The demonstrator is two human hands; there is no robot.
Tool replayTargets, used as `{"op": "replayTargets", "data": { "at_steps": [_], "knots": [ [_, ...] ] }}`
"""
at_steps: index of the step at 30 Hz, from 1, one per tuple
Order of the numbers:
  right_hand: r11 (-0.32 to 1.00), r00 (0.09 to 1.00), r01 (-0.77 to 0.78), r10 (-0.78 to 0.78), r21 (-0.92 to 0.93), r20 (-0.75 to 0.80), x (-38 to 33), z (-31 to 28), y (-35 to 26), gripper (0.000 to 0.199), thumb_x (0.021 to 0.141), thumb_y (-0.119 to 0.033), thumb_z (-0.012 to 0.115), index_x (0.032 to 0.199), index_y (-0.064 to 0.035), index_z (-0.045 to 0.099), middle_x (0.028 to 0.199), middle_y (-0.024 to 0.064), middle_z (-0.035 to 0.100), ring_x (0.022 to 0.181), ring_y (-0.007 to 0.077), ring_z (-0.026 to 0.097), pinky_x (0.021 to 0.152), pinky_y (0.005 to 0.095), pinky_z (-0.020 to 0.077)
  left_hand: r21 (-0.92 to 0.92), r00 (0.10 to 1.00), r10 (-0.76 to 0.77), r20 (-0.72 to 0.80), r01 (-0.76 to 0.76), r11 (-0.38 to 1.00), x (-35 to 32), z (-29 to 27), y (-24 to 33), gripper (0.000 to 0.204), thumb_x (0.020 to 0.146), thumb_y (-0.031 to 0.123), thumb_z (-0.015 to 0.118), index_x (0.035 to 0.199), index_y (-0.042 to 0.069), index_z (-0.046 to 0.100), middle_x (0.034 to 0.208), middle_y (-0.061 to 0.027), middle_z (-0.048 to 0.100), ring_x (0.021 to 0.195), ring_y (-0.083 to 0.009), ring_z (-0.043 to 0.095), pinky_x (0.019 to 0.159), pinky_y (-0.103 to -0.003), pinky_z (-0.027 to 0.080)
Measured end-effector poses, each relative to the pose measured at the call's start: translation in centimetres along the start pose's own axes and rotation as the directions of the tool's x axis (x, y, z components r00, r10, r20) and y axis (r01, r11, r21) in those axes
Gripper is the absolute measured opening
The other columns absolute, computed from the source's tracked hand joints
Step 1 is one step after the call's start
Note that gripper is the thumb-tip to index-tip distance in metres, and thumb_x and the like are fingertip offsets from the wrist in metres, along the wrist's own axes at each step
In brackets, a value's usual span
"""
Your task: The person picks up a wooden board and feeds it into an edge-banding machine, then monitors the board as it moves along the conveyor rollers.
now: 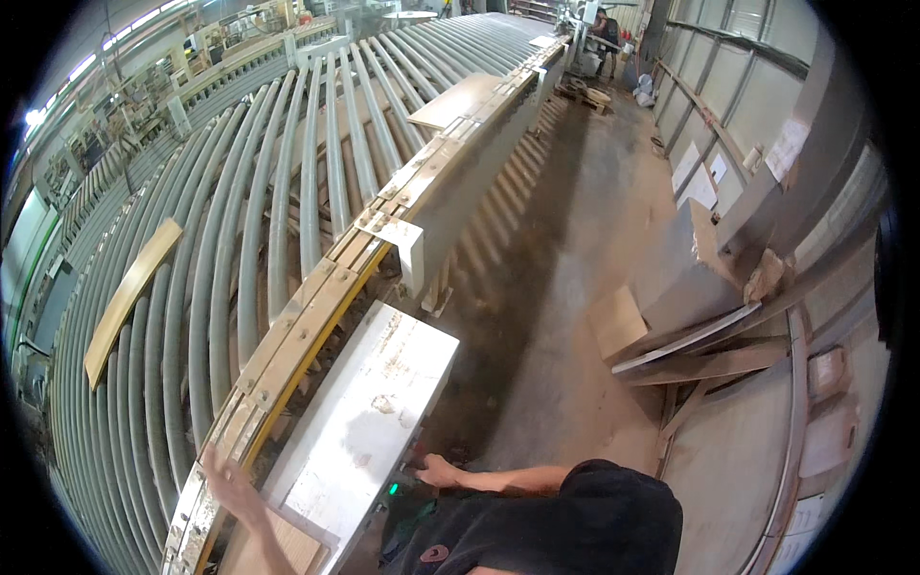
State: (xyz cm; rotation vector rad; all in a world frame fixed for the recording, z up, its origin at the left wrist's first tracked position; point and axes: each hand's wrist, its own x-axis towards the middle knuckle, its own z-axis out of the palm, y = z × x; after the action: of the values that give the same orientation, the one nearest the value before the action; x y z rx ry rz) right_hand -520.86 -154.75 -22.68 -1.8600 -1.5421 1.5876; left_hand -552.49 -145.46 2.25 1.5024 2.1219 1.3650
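My left hand (230, 487) is over the near end of the conveyor's side rail (299, 333), slightly blurred, with its fingers apart and nothing in them. Whether it touches the rail I cannot tell. On the right, my right hand (441, 471) is at the side of a long white box (369, 402), beside a small green light (394, 489). Its fingers are curled in toward that side, and what they grip or press is hidden. The box's top is scuffed and stained. A brown board (287, 544) lies at its near end.
A wide bed of grey rollers (278, 211) runs from the left into the distance. On it lie a narrow wooden strip (132, 297) and a flat panel (460, 101). A dusty floor (537, 316) and a leaning frame (719, 364) are to the right. Far off stands another person (606, 36).
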Motion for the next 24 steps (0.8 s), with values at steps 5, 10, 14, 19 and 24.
{"op": "replayTargets", "data": {
  "at_steps": [5,10,14,19,24],
  "knots": [
    [0.999,0.995,0.045,-0.048,-0.031,-0.087,-0.9,0.8,-0.4,0.051,0.079,-0.035,0.066,0.089,0.0143,0.058,0.095,0.0343,0.059,0.092,0.0448,0.06,0.077,0.0488,0.0474,0.028,0.995,0.102,-0.017,-0.101,0.994,13.8,-3.0,-9.4,0.043,0.092,0.006,0.054,0.134,0.001,0.049,0.126,-0.013,0.058,0.095,-0.019,0.061,0.081,-0.032,0.05],
    [0.996,0.987,-0.024,0.009,-0.089,-0.16,-3.2,-0.5,-3.3,0.047,0.077,-0.032,0.066,0.086,0.0134,0.057,0.092,0.0337,0.059,0.092,0.0455,0.059,0.078,0.0494,0.0475,0.139,0.992,0.127,0.021,-0.129,0.982,25.8,-2.3,-13.3,0.042,0.092,0.007,0.053,0.134,0.001,0.049,0.131,-0.0162,0.055,0.115,-0.0247,0.056,0.09,-0.036,0.046],
    [0.973,0.991,-0.03,-0.001,-0.23,-0.131,-2.8,-0.8,-2.1,0.044,0.075,-0.032,0.063,0.076,0.0112,0.057,0.08,0.0343,0.055,0.076,0.0458,0.058,0.069,0.0509,0.0458,0.134,0.979,0.201,0.039,-0.205,0.97,32.4,0.0,-16.3,0.041,0.092,0.008,0.054,0.132,0.001,0.05,0.132,-0.019,0.053,0.12,-0.0296,0.053,0.094,-0.039,0.044],
    [0.916,0.997,0.052,-0.068,-0.398,-0.026,-2.2,-1.0,-4.4,0.042,0.073,-0.03,0.059,0.066,0.0118,0.056,0.066,0.0351,0.052,0.07,0.05,0.057,0.066,0.0511,0.0467,0.209,0.971,0.2,0.13,-0.224,0.952,37.1,1.8,-16.0,0.044,0.093,0.014,0.052,0.134,-0.001,0.043,0.136,-0.0206,0.047,0.128,-0.0339,0.044,0.103,-0.045,0.038],
    [0.959,0.985,-0.06,0.012,-0.279,-0.17,-2.0,1.2,3.9,0.046,0.072,-0.03,0.06,0.076,0.0159,0.059,0.081,0.0371,0.059,0.084,0.0491,0.06,0.078,0.0503,0.0485,0.407,0.951,0.151,0.268,-0.255,0.877,39.1,9.1,-8.0,0.048,0.094,0.027,0.052,0.134,0.0,0.045,0.142,-0.021,0.042,0.133,-0.0365,0.038,0.107,-0.047,0.035]
  ]
}}
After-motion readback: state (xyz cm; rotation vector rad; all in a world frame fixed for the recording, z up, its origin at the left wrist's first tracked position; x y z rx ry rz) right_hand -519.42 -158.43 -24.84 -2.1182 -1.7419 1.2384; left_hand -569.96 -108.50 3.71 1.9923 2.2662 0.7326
